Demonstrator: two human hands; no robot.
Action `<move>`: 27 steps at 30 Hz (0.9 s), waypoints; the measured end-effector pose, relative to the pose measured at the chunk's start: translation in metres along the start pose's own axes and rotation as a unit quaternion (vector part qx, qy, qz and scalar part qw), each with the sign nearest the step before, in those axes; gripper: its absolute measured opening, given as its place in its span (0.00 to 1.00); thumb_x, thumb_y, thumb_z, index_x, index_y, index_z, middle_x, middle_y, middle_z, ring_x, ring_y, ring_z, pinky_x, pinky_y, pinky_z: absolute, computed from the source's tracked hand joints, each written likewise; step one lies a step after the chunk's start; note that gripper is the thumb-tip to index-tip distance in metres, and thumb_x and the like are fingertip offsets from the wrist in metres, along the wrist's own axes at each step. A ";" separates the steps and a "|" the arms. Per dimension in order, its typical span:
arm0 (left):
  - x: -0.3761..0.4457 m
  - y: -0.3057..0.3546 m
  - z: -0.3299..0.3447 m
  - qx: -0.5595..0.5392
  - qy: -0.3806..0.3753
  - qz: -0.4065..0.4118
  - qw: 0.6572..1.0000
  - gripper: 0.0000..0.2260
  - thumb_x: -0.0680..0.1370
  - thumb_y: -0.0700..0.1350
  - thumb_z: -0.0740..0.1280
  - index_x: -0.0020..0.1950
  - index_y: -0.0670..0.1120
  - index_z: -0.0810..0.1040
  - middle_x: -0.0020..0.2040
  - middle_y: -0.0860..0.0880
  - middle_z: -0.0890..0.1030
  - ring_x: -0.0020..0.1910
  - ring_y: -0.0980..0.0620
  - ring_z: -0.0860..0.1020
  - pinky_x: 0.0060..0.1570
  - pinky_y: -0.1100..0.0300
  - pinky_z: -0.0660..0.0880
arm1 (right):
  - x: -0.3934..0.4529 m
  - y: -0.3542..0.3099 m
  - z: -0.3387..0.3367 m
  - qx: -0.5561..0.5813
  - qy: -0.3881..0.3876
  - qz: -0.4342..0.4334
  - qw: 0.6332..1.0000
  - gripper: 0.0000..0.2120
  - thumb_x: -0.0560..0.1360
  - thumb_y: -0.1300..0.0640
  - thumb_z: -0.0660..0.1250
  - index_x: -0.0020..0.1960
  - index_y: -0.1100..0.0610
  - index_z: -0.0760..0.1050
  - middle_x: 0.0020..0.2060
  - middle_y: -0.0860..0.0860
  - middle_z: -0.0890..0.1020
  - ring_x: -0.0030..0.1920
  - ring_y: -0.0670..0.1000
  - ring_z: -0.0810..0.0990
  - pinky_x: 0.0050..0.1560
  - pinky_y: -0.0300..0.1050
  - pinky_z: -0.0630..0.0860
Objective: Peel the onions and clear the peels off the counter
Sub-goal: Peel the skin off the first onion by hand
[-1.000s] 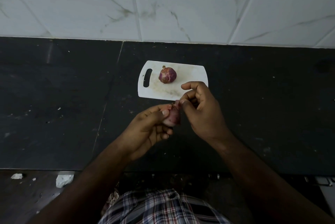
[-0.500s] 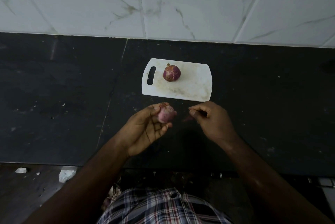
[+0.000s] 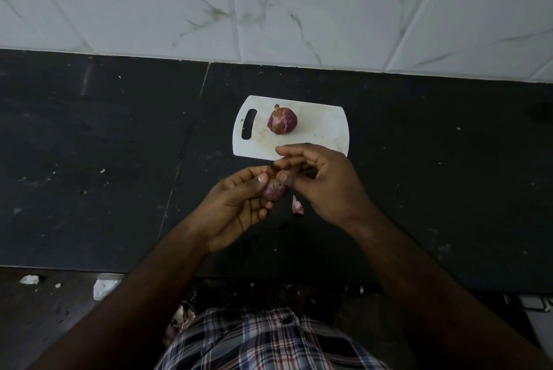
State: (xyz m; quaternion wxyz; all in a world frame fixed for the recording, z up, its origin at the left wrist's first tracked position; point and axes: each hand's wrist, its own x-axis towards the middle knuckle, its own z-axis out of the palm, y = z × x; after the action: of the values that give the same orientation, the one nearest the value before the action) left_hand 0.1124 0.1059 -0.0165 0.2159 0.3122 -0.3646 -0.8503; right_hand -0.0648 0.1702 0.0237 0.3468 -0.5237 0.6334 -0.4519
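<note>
A small pinkish-purple onion (image 3: 276, 187) is held above the black counter (image 3: 104, 160) in my left hand (image 3: 239, 205), thumb on its top. My right hand (image 3: 323, 181) pinches the skin at the onion's upper end with thumb and forefinger. A loose piece of pink peel (image 3: 297, 205) lies on the counter just below my right hand. A second red onion (image 3: 282, 121), still in its skin, rests on the white cutting board (image 3: 326, 130) just beyond my hands.
A white marble-tiled wall (image 3: 269, 4) rises behind the counter. Below the counter's front edge lie pale scraps (image 3: 104, 287) on a dark floor, and some onion peel (image 3: 182, 317) shows near my checked shirt.
My right hand pulled a strip of peel off to the right, dropped it on the counter, and has come back to the onion's top.
</note>
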 end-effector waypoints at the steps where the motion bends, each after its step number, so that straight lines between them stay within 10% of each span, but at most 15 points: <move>1: 0.000 0.000 0.000 0.007 0.000 0.003 1.000 0.17 0.76 0.46 0.69 0.63 0.42 0.78 0.49 0.42 0.82 0.37 0.52 0.79 0.36 0.64 0.78 | 0.001 0.000 0.000 -0.004 0.008 0.000 1.000 0.17 0.73 0.64 0.74 0.59 0.50 0.81 0.46 0.45 0.85 0.50 0.43 0.83 0.56 0.46 0.81; 18: -0.004 -0.009 0.001 -0.001 -0.044 0.008 0.999 0.22 0.76 0.48 0.72 0.67 0.40 0.78 0.46 0.42 0.81 0.34 0.55 0.77 0.35 0.64 0.78 | -0.002 0.016 -0.001 -0.079 0.087 0.004 0.993 0.11 0.77 0.65 0.68 0.57 0.53 0.81 0.43 0.42 0.83 0.44 0.40 0.83 0.46 0.35 0.80; 27: -0.008 -0.005 -0.008 -0.035 -0.029 -0.012 0.999 0.21 0.76 0.45 0.68 0.69 0.42 0.76 0.61 0.34 0.78 0.39 0.51 0.79 0.38 0.62 0.79 | -0.009 0.042 -0.033 -0.228 -0.022 0.055 0.972 0.15 0.77 0.66 0.67 0.59 0.52 0.83 0.65 0.48 0.79 0.63 0.47 0.77 0.66 0.45 0.74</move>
State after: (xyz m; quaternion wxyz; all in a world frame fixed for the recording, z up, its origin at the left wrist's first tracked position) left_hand 0.1226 0.1101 -0.0217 0.2062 0.2838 -0.3368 -0.8738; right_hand -0.1072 0.1872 -0.0040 0.2567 -0.5629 0.7399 -0.2644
